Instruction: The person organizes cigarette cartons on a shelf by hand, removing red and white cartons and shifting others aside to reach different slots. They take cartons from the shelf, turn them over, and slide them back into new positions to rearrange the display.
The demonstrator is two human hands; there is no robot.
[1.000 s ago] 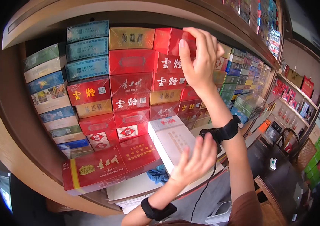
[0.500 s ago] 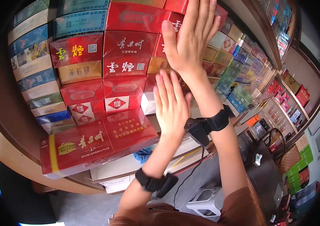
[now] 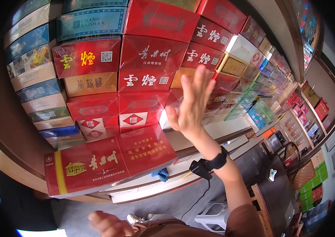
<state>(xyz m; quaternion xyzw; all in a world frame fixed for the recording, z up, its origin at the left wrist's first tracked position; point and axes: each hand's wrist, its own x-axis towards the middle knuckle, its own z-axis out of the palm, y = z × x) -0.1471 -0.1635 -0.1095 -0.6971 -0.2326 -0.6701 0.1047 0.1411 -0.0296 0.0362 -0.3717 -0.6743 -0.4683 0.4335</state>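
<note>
My right hand (image 3: 191,104) is raised before the stacked cigarette cartons, fingers stretched out and thumb apart, holding nothing. It overlaps a gold carton (image 3: 180,75) and a white box (image 3: 163,119) in this view. A black strap with a small dark device (image 3: 211,164) sits on its wrist. My left hand (image 3: 110,224) is low at the bottom edge, smeared by motion, away from the cartons. A large red carton with a yellow stripe (image 3: 108,164) lies at the front of the shelf, below the red-and-white YUXI cartons (image 3: 134,119).
More stacked cartons, including blue ones (image 3: 92,23), fill the curving shelf. A blue cloth (image 3: 160,174) hangs near its front edge. A grey plastic stool (image 3: 211,213) stands on the floor below. To the right are a dark counter (image 3: 270,166) and wall shelves.
My hands, close together before the stack, have separated. The left has dropped to the bottom edge; the right has moved lower. The view has shifted slightly.
</note>
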